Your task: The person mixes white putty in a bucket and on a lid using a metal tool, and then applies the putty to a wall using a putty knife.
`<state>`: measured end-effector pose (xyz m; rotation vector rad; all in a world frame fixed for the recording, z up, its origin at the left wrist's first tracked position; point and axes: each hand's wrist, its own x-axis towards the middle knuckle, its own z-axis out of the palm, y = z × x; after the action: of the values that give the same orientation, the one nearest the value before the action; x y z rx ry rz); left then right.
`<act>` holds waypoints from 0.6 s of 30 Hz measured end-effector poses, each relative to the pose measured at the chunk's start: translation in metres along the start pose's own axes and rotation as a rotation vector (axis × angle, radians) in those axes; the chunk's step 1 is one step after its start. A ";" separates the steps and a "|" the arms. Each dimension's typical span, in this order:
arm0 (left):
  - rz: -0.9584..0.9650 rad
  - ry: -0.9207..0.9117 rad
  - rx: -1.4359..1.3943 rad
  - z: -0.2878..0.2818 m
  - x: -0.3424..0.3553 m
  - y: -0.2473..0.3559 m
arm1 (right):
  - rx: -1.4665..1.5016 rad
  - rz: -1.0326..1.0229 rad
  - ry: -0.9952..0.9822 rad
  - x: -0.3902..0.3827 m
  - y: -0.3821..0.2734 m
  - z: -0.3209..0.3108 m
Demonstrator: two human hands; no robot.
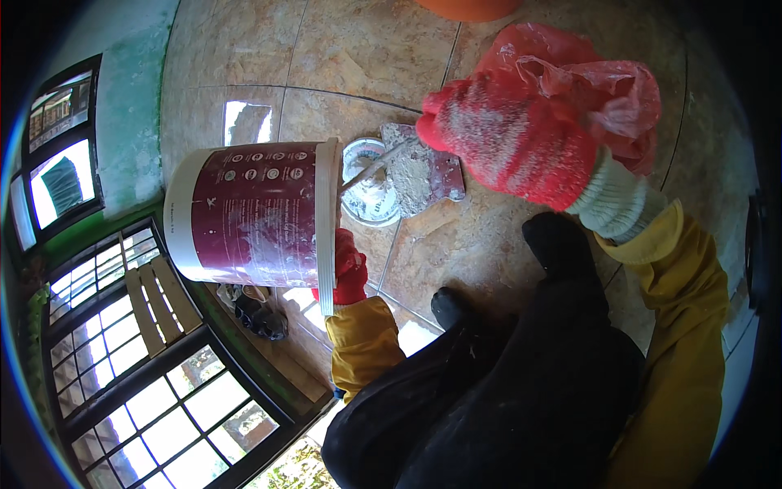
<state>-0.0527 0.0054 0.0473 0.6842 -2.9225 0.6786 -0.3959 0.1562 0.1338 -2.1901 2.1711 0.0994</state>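
A large white bucket [254, 213] with a maroon label is tipped on its side, its mouth toward the right. My left hand [351, 269], in a red glove, is closed on the bucket's lower rim, with some fingers hidden. My right hand [517, 134], in a dusty red glove with a white cuff, makes a fist around the end of a thin, pale-smeared stick [378, 165]. The stick slants toward the bucket's mouth. Below it lie a round white lid or shallow tub [383, 213] with white paste and a maroon flat piece [446, 178] caked in grey-white material.
A crumpled pink plastic bag [627, 102] lies beside my right hand. An orange rounded object [470, 6] shows at the top edge. Shoes [262, 314] rest by a barred window or door [147, 367] at the left. My feet stand on the tiled floor [350, 57].
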 end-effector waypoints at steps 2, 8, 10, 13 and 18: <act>0.361 -0.139 0.975 0.019 -0.023 -0.010 | -0.005 0.009 0.059 -0.004 -0.002 0.015; 0.970 -0.454 2.357 0.031 -0.031 -0.007 | -0.019 -0.009 0.658 -0.005 -0.012 0.028; 0.988 -0.412 2.362 0.019 -0.022 -0.004 | -0.016 -0.016 0.612 0.001 -0.020 0.016; 1.039 -0.333 2.458 0.001 -0.011 0.001 | -0.214 0.034 0.741 0.019 -0.041 0.017; 1.245 -0.302 2.799 -0.014 0.000 0.010 | -0.709 0.136 0.797 0.042 -0.059 0.002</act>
<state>-0.0582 0.0196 0.0559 0.8309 -0.1971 -2.1953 -0.3363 0.1153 0.1280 -2.7809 3.0851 -0.0119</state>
